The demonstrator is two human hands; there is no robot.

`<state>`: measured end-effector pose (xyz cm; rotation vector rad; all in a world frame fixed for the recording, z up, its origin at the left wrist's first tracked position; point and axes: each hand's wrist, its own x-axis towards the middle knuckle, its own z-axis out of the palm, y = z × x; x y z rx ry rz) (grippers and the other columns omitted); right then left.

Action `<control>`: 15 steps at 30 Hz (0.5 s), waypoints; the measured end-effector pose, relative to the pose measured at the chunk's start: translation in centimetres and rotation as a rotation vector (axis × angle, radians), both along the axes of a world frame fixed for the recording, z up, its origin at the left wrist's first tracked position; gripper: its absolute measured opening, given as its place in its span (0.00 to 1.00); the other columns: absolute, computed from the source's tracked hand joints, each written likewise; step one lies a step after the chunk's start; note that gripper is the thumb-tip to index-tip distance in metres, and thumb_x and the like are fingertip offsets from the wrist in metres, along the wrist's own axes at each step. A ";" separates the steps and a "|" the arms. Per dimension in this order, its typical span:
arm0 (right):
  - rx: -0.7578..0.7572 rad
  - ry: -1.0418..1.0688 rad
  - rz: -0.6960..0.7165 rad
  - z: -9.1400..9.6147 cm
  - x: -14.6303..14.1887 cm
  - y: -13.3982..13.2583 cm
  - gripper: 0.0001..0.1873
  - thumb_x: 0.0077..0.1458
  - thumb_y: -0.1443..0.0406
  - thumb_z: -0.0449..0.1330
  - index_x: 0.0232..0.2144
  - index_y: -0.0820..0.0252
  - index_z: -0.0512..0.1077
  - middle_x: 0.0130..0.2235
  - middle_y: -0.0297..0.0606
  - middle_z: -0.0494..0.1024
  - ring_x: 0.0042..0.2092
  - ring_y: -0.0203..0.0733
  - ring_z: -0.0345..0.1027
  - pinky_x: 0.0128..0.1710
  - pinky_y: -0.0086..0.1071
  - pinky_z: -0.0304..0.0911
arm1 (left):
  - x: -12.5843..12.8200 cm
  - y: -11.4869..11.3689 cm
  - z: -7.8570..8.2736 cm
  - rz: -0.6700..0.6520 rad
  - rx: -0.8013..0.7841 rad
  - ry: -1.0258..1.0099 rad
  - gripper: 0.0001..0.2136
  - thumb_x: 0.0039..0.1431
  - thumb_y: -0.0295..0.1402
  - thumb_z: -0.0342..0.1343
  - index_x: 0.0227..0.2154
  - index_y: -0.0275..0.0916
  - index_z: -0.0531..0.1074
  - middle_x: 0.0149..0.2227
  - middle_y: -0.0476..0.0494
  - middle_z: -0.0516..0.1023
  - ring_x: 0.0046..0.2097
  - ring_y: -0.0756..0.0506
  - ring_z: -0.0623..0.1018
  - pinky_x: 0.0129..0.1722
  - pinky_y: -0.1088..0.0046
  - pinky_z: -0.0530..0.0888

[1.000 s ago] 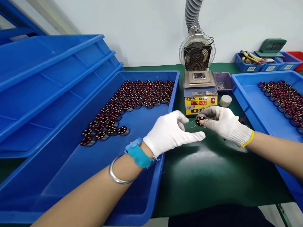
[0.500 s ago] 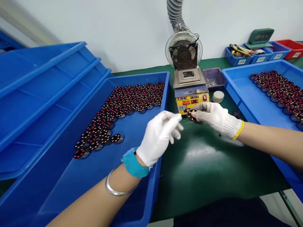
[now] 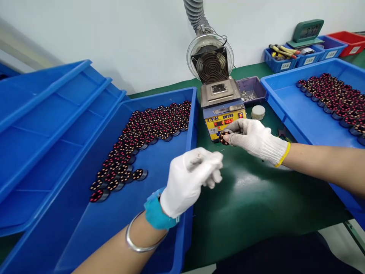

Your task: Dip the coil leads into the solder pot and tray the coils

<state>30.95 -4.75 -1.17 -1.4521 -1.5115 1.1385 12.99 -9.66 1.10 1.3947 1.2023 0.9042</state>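
My right hand (image 3: 252, 139), in a knit white glove with a yellow cuff, is closed on a small round wound coil (image 3: 223, 136) and holds it just in front of the yellow solder pot (image 3: 222, 110). In a smooth white glove, my left hand (image 3: 190, 178) hovers over the right rim of the left blue tray (image 3: 159, 213); its fingers are curled together and nothing shows in them. Several dark coils with red windings (image 3: 148, 133) lie in rows in that tray.
A fume extractor fan (image 3: 210, 61) with a grey hose stands behind the solder pot. A second blue tray (image 3: 299, 114) with coils lies at right. Empty blue trays (image 3: 51, 121) are stacked at left. Small parts bins (image 3: 296, 57), a purple dish (image 3: 251, 89) and a white tub (image 3: 258, 112) sit at the back.
My left hand has pulled back from the right hand towards the left tray and curled its fingers. The right hand with the coil has stayed by the solder pot. The view has swung left.
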 end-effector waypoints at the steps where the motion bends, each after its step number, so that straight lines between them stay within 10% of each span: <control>1: -0.001 0.014 0.005 0.0 0.0 0.0 0.16 0.45 0.55 0.66 0.35 0.57 0.75 0.33 0.33 0.80 0.36 0.38 0.73 0.36 0.30 0.66 | -0.2 0.2 -0.1 0.028 0.019 -0.019 0.20 0.54 0.52 0.56 0.25 0.37 0.71 0.18 0.48 0.73 0.17 0.51 0.70 0.15 0.76 0.65; 15: 0.154 -0.055 -0.024 1.1 1.0 1.8 0.15 0.47 0.58 0.65 0.37 0.58 0.75 0.36 0.35 0.79 0.38 0.40 0.73 0.38 0.32 0.68 | 1.5 0.3 -0.6 0.122 0.077 0.137 0.13 0.58 0.43 0.55 0.28 0.38 0.70 0.20 0.51 0.73 0.17 0.52 0.69 0.17 0.77 0.64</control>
